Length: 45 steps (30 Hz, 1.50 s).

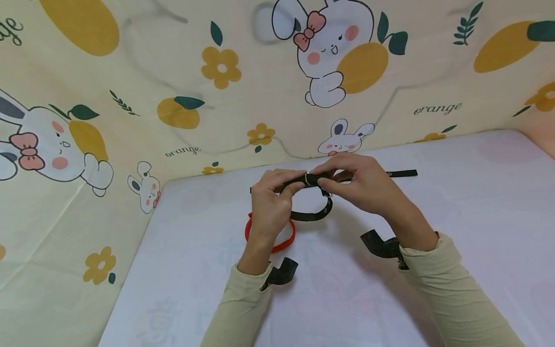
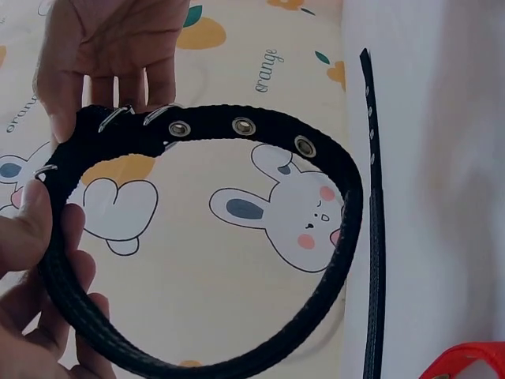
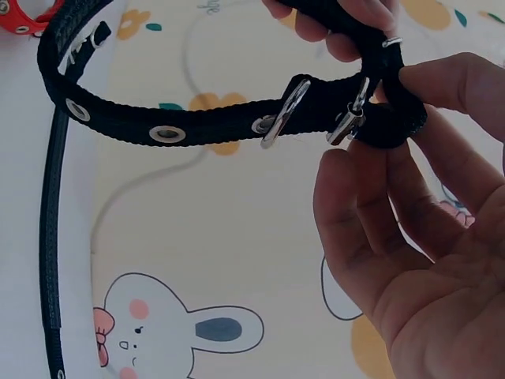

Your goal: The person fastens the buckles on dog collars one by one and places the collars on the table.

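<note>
A: Hands?
B: Left hand (image 1: 270, 205) and right hand (image 1: 364, 185) both pinch the black collar (image 1: 313, 214), held above the desk (image 1: 455, 231).
A: Nearby?
B: Red collar (image 1: 286, 245) under the left hand; a black strap (image 1: 401, 173) beyond.

— What is the black collar (image 3: 197, 122) made of?
— Woven webbing, matt and ribbed, with shiny metal eyelets (image 3: 167, 133) and a bright metal buckle (image 3: 347, 118).
— And the red collar (image 1: 277, 241)?
— Smoother, faintly glossy.
— The backdrop (image 1: 130, 96)?
— Printed cloth, soft and creased; the white table cover (image 1: 455, 202) looks matt.
</note>
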Motion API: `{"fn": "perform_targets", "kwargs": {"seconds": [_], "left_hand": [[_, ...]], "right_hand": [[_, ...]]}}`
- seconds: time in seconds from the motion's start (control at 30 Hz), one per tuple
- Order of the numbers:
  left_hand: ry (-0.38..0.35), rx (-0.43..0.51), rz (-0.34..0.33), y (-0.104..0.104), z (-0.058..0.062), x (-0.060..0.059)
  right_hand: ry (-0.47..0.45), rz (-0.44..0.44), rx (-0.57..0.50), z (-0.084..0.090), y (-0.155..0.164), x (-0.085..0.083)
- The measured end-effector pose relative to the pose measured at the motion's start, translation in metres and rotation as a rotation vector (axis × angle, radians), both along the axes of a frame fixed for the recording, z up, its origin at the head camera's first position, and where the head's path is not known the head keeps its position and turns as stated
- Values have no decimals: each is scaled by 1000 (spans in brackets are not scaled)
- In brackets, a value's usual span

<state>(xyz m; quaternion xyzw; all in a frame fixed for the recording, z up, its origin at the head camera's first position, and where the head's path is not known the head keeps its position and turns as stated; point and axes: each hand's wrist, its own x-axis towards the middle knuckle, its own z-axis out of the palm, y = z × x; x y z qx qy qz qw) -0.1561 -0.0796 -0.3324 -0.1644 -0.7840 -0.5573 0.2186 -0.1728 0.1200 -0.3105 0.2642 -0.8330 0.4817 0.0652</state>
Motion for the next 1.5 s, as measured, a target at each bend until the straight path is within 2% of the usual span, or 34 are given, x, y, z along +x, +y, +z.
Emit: {"fn": "perform_targets", "kwargs": {"seconds": [0.33,0.6,0.83,0.93,1.03,1.17,1.37,1.5], "left_hand": [[-7,-59,-30,-2,1,0],[-45,-56,-100,-2,3,0],[-76,-80,-85,0,5,0],[-117,-40,-58,-1,5,0],[-160,10,-17,-3,6,-1],[-181,77,31,-8,8,-3],[-216,223,44,-12,10,-4],[-233,249,39,-14,11,-5]], "right_hand": [[62,-48,47,0,-3,1],[114,-119,55,-5,-3,-1],[143,-112,15,-5,-5,-1],[125,-91,41,-4,-3,-2],[61,-62,117,-5,1,-5],[2,-42,199,-6,6,-8],[61,-62,162,-5,6,-7],[100,-80,133,-3,7,-5]]}}
